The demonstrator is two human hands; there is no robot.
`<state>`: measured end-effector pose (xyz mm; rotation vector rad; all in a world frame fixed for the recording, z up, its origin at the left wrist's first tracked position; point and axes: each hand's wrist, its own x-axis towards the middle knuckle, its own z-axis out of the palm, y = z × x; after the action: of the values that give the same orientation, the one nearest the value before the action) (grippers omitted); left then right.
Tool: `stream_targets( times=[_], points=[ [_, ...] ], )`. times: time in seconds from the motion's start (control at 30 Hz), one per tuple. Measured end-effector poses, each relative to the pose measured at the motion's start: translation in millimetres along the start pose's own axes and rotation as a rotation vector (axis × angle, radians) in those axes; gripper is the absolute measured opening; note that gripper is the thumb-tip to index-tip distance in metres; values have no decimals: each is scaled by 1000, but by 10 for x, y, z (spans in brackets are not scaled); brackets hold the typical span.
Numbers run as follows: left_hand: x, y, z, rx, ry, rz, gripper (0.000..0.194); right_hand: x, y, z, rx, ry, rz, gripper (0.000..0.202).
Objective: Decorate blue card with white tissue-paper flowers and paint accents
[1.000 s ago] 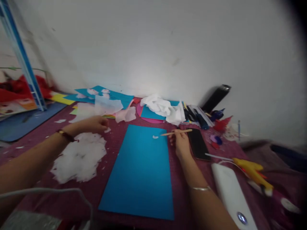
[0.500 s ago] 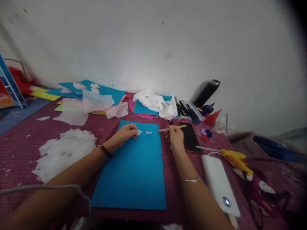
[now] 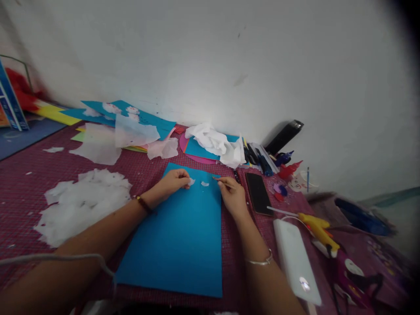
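A sheet of blue paper (image 3: pixel 177 245) lies in front of me on the table. Over its upper left edge, my left hand (image 3: pixel 177 180) pinches a small white paper scrap (image 3: pixel 192 181) between thumb and fingertips. Another little white scrap (image 3: pixel 204 183) rests on the sheet just right of it. At the sheet's upper right edge, my right hand (image 3: pixel 232 192) grips a thin wooden stick (image 3: pixel 226 182). The stick's tip points left, toward the loose scrap, and is apart from it. Most of its length is hidden by my fingers.
Torn white paper (image 3: pixel 85 205) is heaped on the left. Coloured sheets (image 3: pixel 144 118) and crumpled white tissue (image 3: pixel 210 138) lie by the wall. On the right are a phone (image 3: pixel 259 192), a white power bank (image 3: pixel 297 262) and a yellow glue gun (image 3: pixel 316 225). A cable (image 3: pixel 65 258) crosses my left forearm.
My right hand has turned and shifted slightly, and the wooden stick that stuck out behind it is now mostly covered by the fingers. My left hand keeps its pinch. The view has shifted slightly.
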<state>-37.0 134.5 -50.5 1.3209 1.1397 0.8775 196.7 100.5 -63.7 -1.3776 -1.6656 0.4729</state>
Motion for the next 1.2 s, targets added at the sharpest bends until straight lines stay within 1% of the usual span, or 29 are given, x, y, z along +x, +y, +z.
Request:
stream_targets(
  times=[0.13,0.17,0.3,0.4,0.47,0.57,0.63,0.7,0.8,0.9,1.0,1.1,1.17,1.2],
  points=[
    [1,-12,15,-21,15,6,18,-10,29,-22,-7,131,83,24],
    [-2,-11,17,-20,19,7,18,-10,31,-28,-39,143,95,25],
    [-28,21,18,-21,23,1,19,-30,-50,-82,-225,115,127,25],
    [-57,68,13,-23,14,1,19,-58,-129,-152,-324,153,191,20],
    [-70,88,9,-33,11,0,18,-61,-118,-183,-290,201,235,18],
    [-70,82,0,-74,-1,-6,16,-27,1,-158,-67,257,237,21],
    [-60,62,-10,-114,-10,-12,17,13,99,-100,48,214,192,27],
    [-52,43,-23,-153,-24,-25,19,50,162,-36,21,118,114,31],
    [-54,35,-40,-168,-48,-37,20,76,157,26,-194,-25,-13,32],
    [-68,46,-46,-152,-49,-29,20,61,83,46,-401,-99,-42,31],
    [-78,46,-42,-158,-44,-19,19,27,20,52,-486,-110,-21,30],
    [-72,21,-41,-158,-40,-1,19,3,-5,43,-456,-92,-39,26],
    [-62,-5,-48,-156,-43,1,19,1,-12,18,-389,-23,-63,23],
    [-56,-17,-53,-151,-49,0,20,6,-14,1,-351,33,-69,23]
  ],
)
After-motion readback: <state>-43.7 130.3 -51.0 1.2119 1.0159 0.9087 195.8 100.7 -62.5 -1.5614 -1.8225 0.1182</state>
